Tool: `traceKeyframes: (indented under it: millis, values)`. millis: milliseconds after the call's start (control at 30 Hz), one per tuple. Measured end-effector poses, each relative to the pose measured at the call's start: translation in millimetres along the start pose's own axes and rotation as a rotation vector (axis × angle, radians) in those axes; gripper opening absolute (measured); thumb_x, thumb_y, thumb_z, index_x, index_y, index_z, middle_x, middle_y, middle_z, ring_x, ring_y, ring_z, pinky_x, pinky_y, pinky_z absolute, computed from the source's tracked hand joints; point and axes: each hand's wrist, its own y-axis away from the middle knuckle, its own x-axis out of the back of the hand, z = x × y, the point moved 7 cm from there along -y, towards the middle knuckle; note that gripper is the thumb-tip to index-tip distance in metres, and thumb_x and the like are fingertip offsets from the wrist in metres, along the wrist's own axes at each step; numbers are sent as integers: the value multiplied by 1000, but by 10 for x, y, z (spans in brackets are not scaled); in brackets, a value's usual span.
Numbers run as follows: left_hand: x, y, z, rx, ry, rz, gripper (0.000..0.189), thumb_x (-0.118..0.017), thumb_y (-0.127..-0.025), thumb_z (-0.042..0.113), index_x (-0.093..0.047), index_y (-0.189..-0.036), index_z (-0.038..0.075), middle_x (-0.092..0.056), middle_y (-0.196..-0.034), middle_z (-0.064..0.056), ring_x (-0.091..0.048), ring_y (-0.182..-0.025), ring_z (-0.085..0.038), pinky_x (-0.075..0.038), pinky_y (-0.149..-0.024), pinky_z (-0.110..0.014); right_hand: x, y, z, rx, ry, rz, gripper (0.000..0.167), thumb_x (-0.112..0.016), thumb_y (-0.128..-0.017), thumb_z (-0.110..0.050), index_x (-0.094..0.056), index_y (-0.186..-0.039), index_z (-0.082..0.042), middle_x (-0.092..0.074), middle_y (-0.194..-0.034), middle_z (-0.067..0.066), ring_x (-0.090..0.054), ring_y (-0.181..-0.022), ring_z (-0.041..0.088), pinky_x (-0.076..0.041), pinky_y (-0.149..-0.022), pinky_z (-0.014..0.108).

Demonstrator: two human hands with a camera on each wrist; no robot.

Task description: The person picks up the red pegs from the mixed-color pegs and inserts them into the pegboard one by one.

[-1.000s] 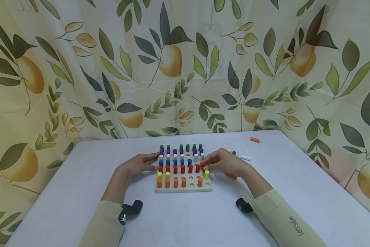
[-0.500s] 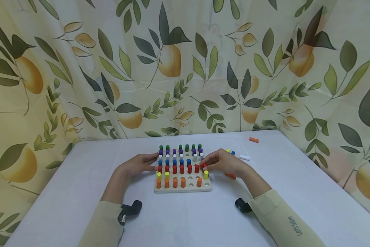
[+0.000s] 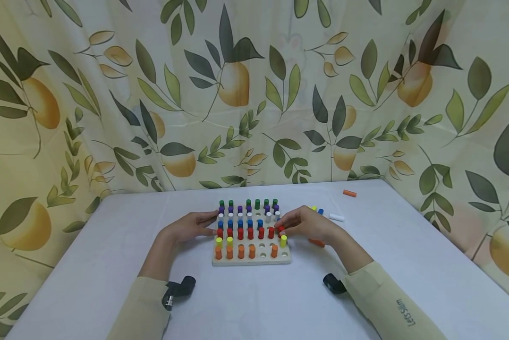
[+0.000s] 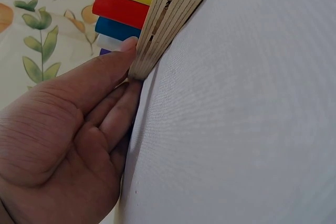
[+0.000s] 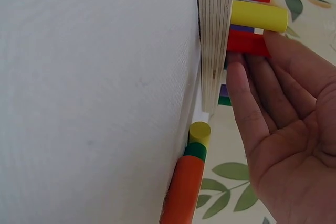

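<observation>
A wooden pegboard [image 3: 251, 263] lies on the table, set with rows of coloured cylindrical pegs: green, purple, white, blue, red, yellow and orange. My left hand [image 3: 186, 225] holds the board by its left side, thumb along the upper edge and fingers against its lower side in the left wrist view. At the right end of the red row, my right hand [image 3: 309, 223] pinches a red peg [image 5: 245, 44] between thumb and fingers; the peg stands upright at the board's surface. A yellow peg [image 5: 260, 16] stands just in front of it. Bare holes show in the yellow and orange rows.
Loose pegs lie right of the board, partly behind my right hand: a white peg [image 3: 336, 217], a blue peg [image 3: 320, 211] and an orange peg [image 3: 317, 242]. Another orange peg [image 3: 350, 193] lies near the table's far edge. A patterned curtain [image 3: 254, 118] hangs behind.
</observation>
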Motion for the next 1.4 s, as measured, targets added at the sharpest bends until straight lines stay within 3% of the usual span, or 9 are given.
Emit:
traceKeyframes:
  millis: [933,1133,1400]
  values:
    - [-10,16,11,3,23,8,72,-77,-94,14,-44,-158,11,-43,-160,-8,-25,-154,-29,-20,-122,-55,111,52,-86,21,3,49,24,-72,-97,-5,-76,-121,-5,-75,-117,7,-67,-116,26,-52,-103,45]
    - [-24,3,12,-20,72,-9,72,-77,-93,9,-43,-157,6,-42,-160,-12,-31,-151,-28,-23,-122,-51,128,66,-87,42,-9,32,25,-72,-98,-5,-75,-122,-3,-75,-119,7,-67,-116,26,-53,-102,41]
    - [-14,4,-2,-9,58,-5,72,-77,-93,11,-44,-157,7,-43,-160,-9,-28,-152,-27,-22,-122,-51,201,84,-120,74,-5,65,22,-71,-97,-4,-76,-119,-3,-75,-117,9,-70,-112,25,-56,-96,38]
